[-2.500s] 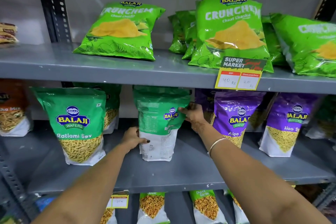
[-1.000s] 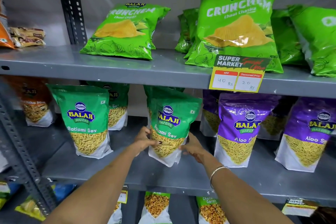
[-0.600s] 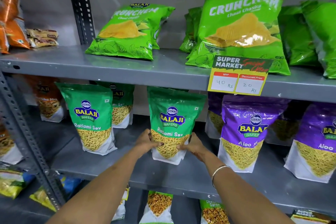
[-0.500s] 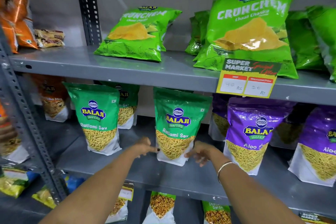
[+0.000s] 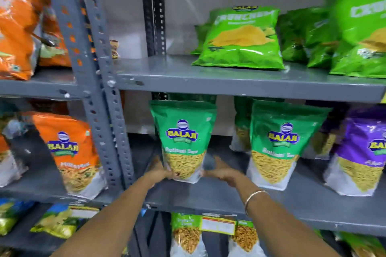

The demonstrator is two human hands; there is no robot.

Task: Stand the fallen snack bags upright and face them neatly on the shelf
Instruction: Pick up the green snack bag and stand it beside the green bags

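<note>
Middle green bag point(image 5: 183, 140) has a blue-and-yellow logo, yellow sev showing, white base. Same colours on the green bag point(image 5: 277, 148) right of it. Orange bags point(image 5: 69, 152) on the left, purple one point(image 5: 363, 152) far right, lime-green chip bags point(image 5: 240, 37) up top, grey shelves point(image 5: 229, 81).

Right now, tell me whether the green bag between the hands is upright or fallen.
Upright: the green Ratlami Sev bag stands on its base, front label facing out.

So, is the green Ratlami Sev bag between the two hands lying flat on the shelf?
No, the green Ratlami Sev bag stands upright, front facing out, with the left hand and right hand at its base.
</note>
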